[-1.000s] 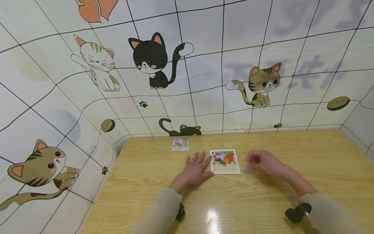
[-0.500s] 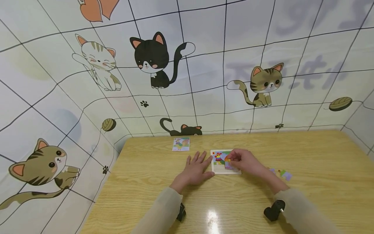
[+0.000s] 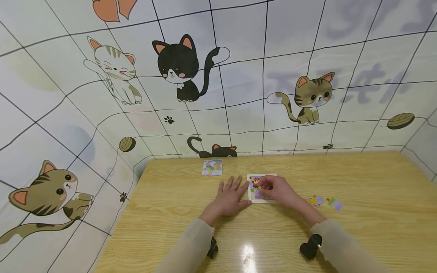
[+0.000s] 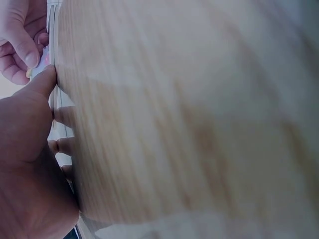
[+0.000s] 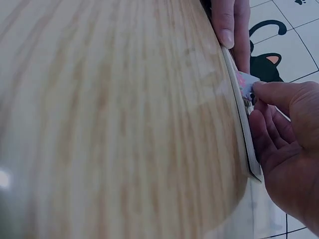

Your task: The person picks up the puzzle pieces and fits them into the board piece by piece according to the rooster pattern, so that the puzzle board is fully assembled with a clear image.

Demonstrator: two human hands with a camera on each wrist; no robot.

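Observation:
On the table lies a small jigsaw puzzle board (image 3: 249,194) with a pale frame and a rooster picture, its right part covered by my right hand (image 3: 278,190). Between thumb and fingers that hand pinches a purple puzzle piece (image 5: 247,84), tilted over the board's lower part; the piece (image 4: 41,67) also shows in the left wrist view. My left hand (image 3: 229,199) lies flat with fingers spread, its thumb and index finger touching the board's left edge. Two loose puzzle pieces, one yellow and purple (image 3: 316,200) and one green and purple (image 3: 335,204), lie right of the board.
A small rooster picture card (image 3: 212,167) lies near the table's back edge, left of the board. Behind the wooden table (image 3: 164,204) rises a wall covering (image 3: 246,83) printed with cartoon cats.
My right hand has taken a purple piece from the table right of the board and carried it left over the board's lower part. The left hand stays in place.

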